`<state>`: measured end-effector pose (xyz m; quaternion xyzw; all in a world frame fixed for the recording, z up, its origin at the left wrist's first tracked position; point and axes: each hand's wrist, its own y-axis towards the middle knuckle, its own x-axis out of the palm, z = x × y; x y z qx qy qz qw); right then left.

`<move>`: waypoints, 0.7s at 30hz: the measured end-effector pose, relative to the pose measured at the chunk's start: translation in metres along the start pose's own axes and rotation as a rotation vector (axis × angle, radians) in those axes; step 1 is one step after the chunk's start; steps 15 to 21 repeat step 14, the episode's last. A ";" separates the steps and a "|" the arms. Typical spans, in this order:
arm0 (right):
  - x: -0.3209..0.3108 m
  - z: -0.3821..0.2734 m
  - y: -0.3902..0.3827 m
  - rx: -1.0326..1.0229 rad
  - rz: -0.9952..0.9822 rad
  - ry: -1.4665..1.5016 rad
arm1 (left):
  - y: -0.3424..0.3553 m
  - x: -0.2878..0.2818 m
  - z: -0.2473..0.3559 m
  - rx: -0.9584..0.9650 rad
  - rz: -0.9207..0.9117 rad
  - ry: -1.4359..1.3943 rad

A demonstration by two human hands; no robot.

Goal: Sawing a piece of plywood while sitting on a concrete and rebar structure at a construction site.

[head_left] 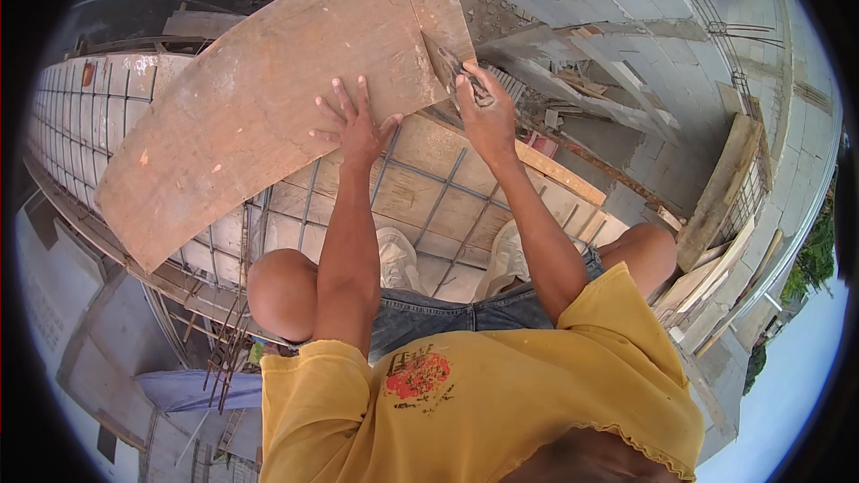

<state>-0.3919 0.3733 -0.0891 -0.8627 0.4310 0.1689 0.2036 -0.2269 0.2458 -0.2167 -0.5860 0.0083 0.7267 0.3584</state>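
My left hand (358, 132) lies flat with spread fingers on a large brown plywood sheet (268, 94), near its edge closest to me. The sheet slants across a grid of steel bars. A smaller plywood piece (445, 13) sits against its right end, partly overlapped by it. My right hand (488, 116) is closed around the dark handle of what looks like a handsaw (454, 63). The tool's front part is at the seam between the sheet and the smaller piece. Most of its blade is hidden or hard to make out.
Under me, steel rebar (438, 197) crosses a wooden formwork floor (416, 156), where my shoes (398, 255) rest. A timber edge (559, 174) runs along the right, with a drop beyond it. Grey block walls (626, 63) and a plank (720, 188) stand further right.
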 end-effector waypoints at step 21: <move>-0.004 0.000 -0.039 0.086 0.001 0.031 | -0.008 -0.007 -0.010 -0.002 -0.084 -0.004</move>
